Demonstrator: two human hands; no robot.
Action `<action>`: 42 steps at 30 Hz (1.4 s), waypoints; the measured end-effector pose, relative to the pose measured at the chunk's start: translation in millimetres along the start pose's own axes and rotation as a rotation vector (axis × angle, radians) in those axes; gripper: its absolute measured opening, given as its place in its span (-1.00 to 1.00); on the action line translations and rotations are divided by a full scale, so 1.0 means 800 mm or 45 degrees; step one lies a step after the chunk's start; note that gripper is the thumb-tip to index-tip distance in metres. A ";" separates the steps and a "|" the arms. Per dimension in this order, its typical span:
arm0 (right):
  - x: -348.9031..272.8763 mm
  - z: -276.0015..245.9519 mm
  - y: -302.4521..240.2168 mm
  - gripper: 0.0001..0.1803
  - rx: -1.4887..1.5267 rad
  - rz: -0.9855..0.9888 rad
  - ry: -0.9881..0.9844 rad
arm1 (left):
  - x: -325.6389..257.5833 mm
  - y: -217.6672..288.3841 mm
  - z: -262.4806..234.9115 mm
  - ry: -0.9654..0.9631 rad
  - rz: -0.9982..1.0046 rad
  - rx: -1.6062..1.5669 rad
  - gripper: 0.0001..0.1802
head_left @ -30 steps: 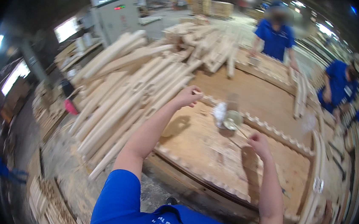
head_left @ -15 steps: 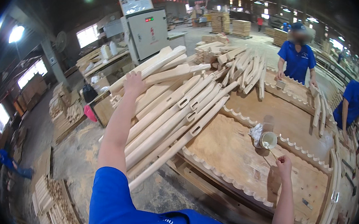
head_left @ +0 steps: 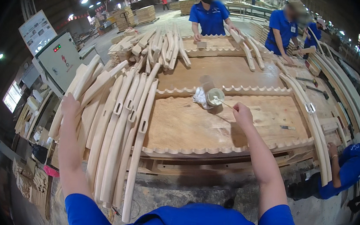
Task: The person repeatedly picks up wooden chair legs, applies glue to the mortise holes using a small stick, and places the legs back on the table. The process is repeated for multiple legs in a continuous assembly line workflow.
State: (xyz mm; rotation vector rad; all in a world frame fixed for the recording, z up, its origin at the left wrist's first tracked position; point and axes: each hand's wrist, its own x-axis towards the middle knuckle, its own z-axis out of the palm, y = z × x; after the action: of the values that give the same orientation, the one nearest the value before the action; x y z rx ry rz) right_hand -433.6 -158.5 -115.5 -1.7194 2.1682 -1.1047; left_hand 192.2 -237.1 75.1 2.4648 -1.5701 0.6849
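Observation:
In my right hand (head_left: 243,114), fingers pinched, is a thin stick (head_left: 228,105) whose far end dips into a cup (head_left: 210,99) of whitish paste. Crumpled white wrapping or cloth (head_left: 199,97) sits against the cup's left side. Both rest on a wooden work board (head_left: 179,125) edged with scalloped strips. Far to the left, my left hand (head_left: 70,103) grips the edge of a pale shaped wooden piece (head_left: 80,82) at the outer side of a pile. Its fingertips are partly hidden. Long slotted wooden pieces (head_left: 118,107) lie side by side between that hand and the board.
Across the table a co-worker (head_left: 209,16) handles wood; a second (head_left: 281,29) stands at far right. Another person (head_left: 348,166) is at the near right, beside long curved pieces (head_left: 312,120). Hammers (head_left: 314,91) lie on the right. A grey cabinet (head_left: 58,61) stands behind the pile.
My view has swung right, so the pile now sits further left and the board is central. My left hand stays at the pile; the stick in my right hand stays in the cup.

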 end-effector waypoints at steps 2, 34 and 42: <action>0.002 -0.002 -0.004 -0.79 0.068 0.031 -0.061 | -0.015 -0.020 -0.035 0.001 0.045 -0.198 -0.47; 0.111 -0.025 0.005 -0.76 -0.226 -0.274 -0.565 | -0.689 0.340 -0.038 -1.372 -0.274 -2.692 -0.48; 0.071 -0.006 0.036 -0.82 0.530 0.026 -0.762 | -0.717 0.338 0.021 -1.115 -0.301 -2.506 -0.34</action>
State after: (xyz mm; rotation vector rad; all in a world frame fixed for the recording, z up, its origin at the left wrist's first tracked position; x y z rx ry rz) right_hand -476.9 -204.9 -112.5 -1.5665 1.4724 -0.8162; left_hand -244.1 108.4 -228.7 1.0975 -0.8920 -1.4625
